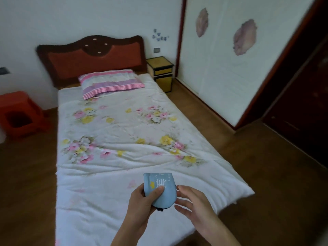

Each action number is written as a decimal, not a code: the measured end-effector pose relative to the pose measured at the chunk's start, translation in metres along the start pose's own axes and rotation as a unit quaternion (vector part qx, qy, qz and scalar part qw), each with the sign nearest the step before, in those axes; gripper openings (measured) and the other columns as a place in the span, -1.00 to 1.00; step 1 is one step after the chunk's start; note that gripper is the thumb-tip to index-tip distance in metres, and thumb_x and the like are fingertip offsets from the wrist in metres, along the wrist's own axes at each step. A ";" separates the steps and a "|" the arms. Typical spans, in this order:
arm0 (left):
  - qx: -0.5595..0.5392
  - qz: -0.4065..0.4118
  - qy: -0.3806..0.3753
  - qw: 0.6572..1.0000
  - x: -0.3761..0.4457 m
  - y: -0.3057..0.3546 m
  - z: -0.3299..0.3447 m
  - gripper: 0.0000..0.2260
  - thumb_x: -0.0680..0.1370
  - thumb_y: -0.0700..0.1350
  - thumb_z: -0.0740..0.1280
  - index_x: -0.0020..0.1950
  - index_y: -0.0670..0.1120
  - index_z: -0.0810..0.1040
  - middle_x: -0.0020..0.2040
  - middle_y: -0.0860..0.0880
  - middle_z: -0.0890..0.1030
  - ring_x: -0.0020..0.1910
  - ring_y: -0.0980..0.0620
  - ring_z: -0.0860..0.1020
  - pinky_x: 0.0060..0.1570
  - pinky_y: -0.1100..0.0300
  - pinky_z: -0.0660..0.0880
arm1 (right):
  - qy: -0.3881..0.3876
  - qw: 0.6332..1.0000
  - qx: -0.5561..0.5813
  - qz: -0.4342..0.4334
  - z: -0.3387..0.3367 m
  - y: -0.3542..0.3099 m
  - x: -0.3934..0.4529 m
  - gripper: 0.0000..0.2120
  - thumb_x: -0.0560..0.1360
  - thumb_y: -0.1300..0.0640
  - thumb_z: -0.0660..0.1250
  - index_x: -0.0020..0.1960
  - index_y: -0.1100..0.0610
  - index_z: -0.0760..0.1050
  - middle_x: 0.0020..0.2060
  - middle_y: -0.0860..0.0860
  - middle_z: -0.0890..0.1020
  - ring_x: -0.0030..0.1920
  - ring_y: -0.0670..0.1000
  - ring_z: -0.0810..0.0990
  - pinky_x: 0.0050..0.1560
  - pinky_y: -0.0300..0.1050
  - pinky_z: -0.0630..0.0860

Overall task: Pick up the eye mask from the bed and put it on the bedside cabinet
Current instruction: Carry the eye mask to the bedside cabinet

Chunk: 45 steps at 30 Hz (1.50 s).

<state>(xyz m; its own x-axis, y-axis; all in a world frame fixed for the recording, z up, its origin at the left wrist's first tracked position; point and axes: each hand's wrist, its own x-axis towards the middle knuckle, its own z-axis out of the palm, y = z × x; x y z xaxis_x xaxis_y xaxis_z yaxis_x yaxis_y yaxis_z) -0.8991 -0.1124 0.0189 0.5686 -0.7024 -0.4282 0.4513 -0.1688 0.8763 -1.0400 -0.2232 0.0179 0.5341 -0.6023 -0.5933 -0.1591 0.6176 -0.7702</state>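
Note:
A light blue eye mask (163,192), folded, with white and yellow print, is lifted above the foot of the bed (113,132). My left hand (142,203) grips it, thumb on its front. Just to the mask's right is my right hand (193,203), fingers apart and holding nothing; I cannot tell if its fingertips touch the mask. The yellow bedside cabinet (160,68) with dark edging stands far off at the head of the bed, on its right side, against the wall.
A pink striped pillow (111,82) lies by the red-brown headboard (92,57). A red plastic stool (19,112) stands left of the bed. White wardrobe doors (230,59) line the right side, with a strip of wooden floor (204,121) between them and the bed.

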 end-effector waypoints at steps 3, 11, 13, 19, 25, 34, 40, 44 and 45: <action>0.033 -0.015 -0.065 0.997 0.011 -0.006 0.043 -0.77 0.45 -0.16 0.50 0.08 -0.19 0.65 -0.14 -0.16 0.76 -0.24 -0.08 0.71 -0.39 0.14 0.58 | 0.073 0.997 0.038 -0.009 -0.038 -0.004 -0.012 -0.79 0.43 0.01 0.48 -0.04 0.12 0.71 -0.13 0.09 0.77 -0.04 0.13 0.75 -0.01 0.00 0.66; 0.099 -0.042 -0.201 0.974 0.024 -0.032 0.185 -0.81 0.45 -0.16 0.51 0.04 -0.14 0.65 -0.17 -0.07 0.77 -0.25 -0.04 0.72 -0.42 0.18 0.59 | 0.251 0.953 0.165 -0.036 -0.159 -0.012 -0.059 -0.76 0.47 0.12 0.48 0.09 0.22 0.64 0.00 0.23 0.73 0.01 0.21 0.72 0.13 0.11 0.64; 0.111 -0.043 -0.223 0.968 0.025 -0.039 0.217 -0.82 0.46 -0.16 0.50 0.04 -0.11 0.64 -0.17 -0.04 0.77 -0.23 -0.03 0.73 -0.42 0.19 0.60 | 0.279 0.940 0.188 -0.047 -0.186 -0.012 -0.067 -0.79 0.48 0.12 0.48 0.07 0.20 0.66 -0.02 0.24 0.74 0.04 0.23 0.72 0.09 0.09 0.66; 0.155 -0.036 -0.273 0.949 0.032 -0.058 0.306 -0.74 0.44 -0.10 0.52 0.10 -0.11 0.65 -0.07 -0.11 0.76 -0.07 -0.11 0.72 -0.29 0.13 0.62 | 0.300 0.924 0.229 -0.064 -0.261 -0.023 -0.071 -0.89 0.51 0.09 0.45 -0.13 0.08 0.74 -0.12 0.15 0.76 0.04 0.20 0.71 0.10 0.07 0.67; 0.187 -0.041 -0.263 0.945 0.053 -0.081 0.405 -0.73 0.44 -0.12 0.52 0.11 -0.13 0.65 -0.09 -0.10 0.76 -0.07 -0.10 0.72 -0.28 0.12 0.64 | 0.276 0.923 0.261 -0.064 -0.359 -0.055 -0.047 -0.86 0.53 0.08 0.42 -0.12 0.07 0.74 -0.10 0.14 0.77 -0.02 0.12 0.74 0.05 0.04 0.69; 0.182 -0.065 -0.291 0.937 0.077 -0.104 0.568 -0.70 0.42 -0.13 0.53 0.13 -0.16 0.64 -0.06 -0.14 0.76 -0.11 -0.10 0.73 -0.34 0.19 0.61 | 0.251 0.921 0.283 -0.091 -0.512 -0.113 -0.041 -0.55 0.30 -0.07 0.50 0.11 0.13 0.64 -0.02 0.13 0.76 0.06 0.12 0.72 0.13 0.09 0.64; 0.184 -0.072 -0.323 0.925 0.089 -0.119 0.644 -0.65 0.36 -0.09 0.56 0.10 -0.15 0.66 0.00 -0.19 0.74 -0.02 -0.22 0.71 -0.07 -0.10 0.64 | 0.261 0.912 0.301 -0.100 -0.571 -0.132 -0.045 -0.57 0.32 -0.07 0.49 0.10 0.14 0.67 -0.01 0.14 0.76 0.05 0.12 0.73 0.22 0.14 0.59; 0.202 -0.080 -0.341 0.915 0.103 -0.128 0.688 -0.63 0.39 -0.07 0.55 0.15 -0.16 0.63 0.01 -0.17 0.75 0.00 -0.19 0.71 0.00 -0.19 0.65 | 0.282 0.898 0.325 -0.092 -0.610 -0.146 -0.038 -0.54 0.26 -0.06 0.51 0.09 0.15 0.67 0.01 0.18 0.75 0.06 0.15 0.72 0.23 0.15 0.58; 0.206 -0.079 -0.342 0.914 0.108 -0.130 0.700 -0.63 0.39 -0.07 0.55 0.14 -0.16 0.63 0.00 -0.16 0.75 -0.02 -0.17 0.71 -0.07 -0.13 0.67 | 0.285 0.897 0.326 -0.091 -0.619 -0.151 -0.034 -0.54 0.26 -0.06 0.52 0.08 0.16 0.67 0.00 0.17 0.75 0.05 0.15 0.73 0.22 0.14 0.59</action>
<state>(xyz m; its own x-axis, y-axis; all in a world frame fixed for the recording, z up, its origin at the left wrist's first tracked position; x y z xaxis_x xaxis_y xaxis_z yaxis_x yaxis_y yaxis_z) -1.3777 -0.6508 0.0138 -0.1069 -0.8911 -0.4410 0.1139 -0.4516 0.8849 -1.5487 -0.6091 0.0095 -0.0397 -0.7688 -0.6382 0.5062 0.5352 -0.6763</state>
